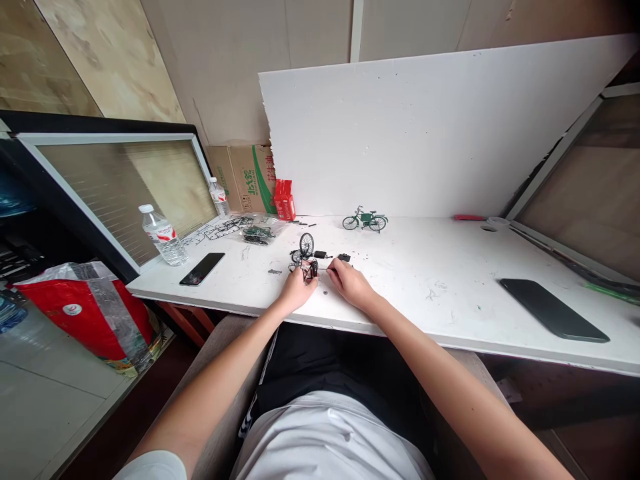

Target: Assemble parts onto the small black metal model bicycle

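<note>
A small black model bicycle (307, 247), partly put together with its spoked wheel upward, is near the table's front edge. My left hand (297, 295) is closed on its lower part, and the fingers hide some of the frame. Just to the right, my right hand (351, 283) pinches a thin dark rod (323, 269) that points at the bicycle. What kind of rod it is, I cannot tell. Beyond the hands lie a small black block (321, 255) and another dark piece (344, 257). A finished green model bicycle (365, 219) stands farther back.
On the left are a phone (203, 269), a water bottle (164, 237), another bottle (219, 198), black part frames (220, 229) and a plastic bag of green parts (257, 233). A red box (285, 199) stands behind. A dark tablet-like slab (554, 309) lies right.
</note>
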Demonstrator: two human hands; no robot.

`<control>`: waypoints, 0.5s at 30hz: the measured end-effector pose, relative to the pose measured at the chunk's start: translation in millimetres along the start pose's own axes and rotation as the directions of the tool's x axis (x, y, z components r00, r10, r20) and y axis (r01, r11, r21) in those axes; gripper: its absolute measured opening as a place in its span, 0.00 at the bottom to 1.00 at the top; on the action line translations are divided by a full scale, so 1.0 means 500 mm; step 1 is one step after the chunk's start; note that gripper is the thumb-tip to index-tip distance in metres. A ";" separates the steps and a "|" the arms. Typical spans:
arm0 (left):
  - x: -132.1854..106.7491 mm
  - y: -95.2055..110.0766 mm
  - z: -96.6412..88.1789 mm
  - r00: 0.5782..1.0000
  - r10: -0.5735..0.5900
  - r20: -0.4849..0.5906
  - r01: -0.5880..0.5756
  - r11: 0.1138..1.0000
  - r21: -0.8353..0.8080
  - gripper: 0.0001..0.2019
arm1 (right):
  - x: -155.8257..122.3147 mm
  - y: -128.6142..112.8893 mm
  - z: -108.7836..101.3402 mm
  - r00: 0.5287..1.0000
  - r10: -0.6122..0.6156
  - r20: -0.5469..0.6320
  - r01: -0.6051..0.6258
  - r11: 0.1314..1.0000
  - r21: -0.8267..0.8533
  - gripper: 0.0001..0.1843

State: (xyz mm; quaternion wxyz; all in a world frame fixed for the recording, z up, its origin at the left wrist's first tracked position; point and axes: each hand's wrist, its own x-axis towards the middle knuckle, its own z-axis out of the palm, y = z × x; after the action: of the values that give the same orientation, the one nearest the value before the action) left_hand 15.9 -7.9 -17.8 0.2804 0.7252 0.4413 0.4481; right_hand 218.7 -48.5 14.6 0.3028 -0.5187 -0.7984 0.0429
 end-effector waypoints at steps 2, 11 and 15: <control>0.000 0.002 -0.001 1.000 0.002 0.006 -0.002 1.000 -0.012 0.16 | 0.000 0.001 0.000 1.000 0.002 0.001 -0.002 1.000 -0.025 0.10; 0.002 -0.001 -0.002 1.000 -0.003 0.016 0.003 0.999 -0.035 0.17 | 0.001 -0.001 0.002 1.000 0.017 -0.007 -0.018 0.999 -0.048 0.13; 0.003 -0.013 0.001 1.000 -0.004 0.018 0.004 0.999 -0.031 0.18 | 0.001 0.001 0.002 1.000 0.027 -0.014 -0.027 0.999 -0.045 0.14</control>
State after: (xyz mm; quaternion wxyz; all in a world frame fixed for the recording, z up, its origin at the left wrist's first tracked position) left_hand 14.0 -3.7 -22.5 0.2966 0.7237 0.4331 0.4480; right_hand 218.5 -47.7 13.9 0.2956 -0.5365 -0.7900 0.0255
